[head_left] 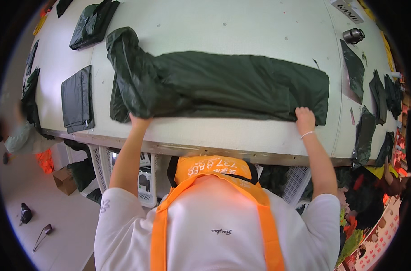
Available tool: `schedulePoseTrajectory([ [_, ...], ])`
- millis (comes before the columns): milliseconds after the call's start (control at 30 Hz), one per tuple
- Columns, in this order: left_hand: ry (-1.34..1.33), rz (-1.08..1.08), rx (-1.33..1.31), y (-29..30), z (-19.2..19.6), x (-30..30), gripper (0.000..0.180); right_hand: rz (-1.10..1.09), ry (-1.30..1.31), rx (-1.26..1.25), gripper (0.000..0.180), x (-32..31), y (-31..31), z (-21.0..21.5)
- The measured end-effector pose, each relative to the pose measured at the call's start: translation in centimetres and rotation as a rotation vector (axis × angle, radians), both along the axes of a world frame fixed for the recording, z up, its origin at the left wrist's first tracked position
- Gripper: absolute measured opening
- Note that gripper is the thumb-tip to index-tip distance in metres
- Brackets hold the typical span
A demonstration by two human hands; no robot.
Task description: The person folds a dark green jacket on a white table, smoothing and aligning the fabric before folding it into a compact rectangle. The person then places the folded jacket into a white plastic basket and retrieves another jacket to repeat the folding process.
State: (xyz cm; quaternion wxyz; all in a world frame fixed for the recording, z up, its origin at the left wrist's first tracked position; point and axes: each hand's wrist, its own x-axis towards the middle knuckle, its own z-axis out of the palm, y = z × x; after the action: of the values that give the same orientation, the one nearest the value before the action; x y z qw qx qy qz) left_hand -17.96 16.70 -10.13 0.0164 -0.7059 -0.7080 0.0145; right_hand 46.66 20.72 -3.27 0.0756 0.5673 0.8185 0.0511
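Fabric [232, 83]: lying across the desk [241, 135], left end bunching.
Left hand [140, 121]: touching the near edge, fabric hiding its fingers; can't tell their grip.
Right hand [306, 119]: fingers [302, 110] bending at that edge; can't tell if pinching.
Creases [187, 97]: calling for even smoothing.

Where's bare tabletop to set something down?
Biggest patch: table beyond the long green garment, out to the metal bottle. Narrower: between that garment and the folded green bundle at left; the near-edge strip between left hand and right hand. Crowded: right end, with dark green pieces.
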Motion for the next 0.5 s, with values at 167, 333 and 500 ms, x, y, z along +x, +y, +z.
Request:
schedulePoseTrajectory([
  [167, -0.269, 0.106, -0.208, -2.8, 5.6, 2.7, 0.067, -0.028, 0.14, -0.094, 0.011, -1.3, -3.1, 2.7],
  [333, -0.429, -0.257, -0.175, -3.4, 6.6, 0.0, 0.049, 0.046, 0.072, -0.169, 0.008, -1.4, -2.8, 2.2],
  [500, -0.376, -0.249, -0.196, -4.3, 6.6, 0.0, 0.043, -0.076, 0.006, -0.403, 0.019, -1.6, -1.8, 4.0],
])
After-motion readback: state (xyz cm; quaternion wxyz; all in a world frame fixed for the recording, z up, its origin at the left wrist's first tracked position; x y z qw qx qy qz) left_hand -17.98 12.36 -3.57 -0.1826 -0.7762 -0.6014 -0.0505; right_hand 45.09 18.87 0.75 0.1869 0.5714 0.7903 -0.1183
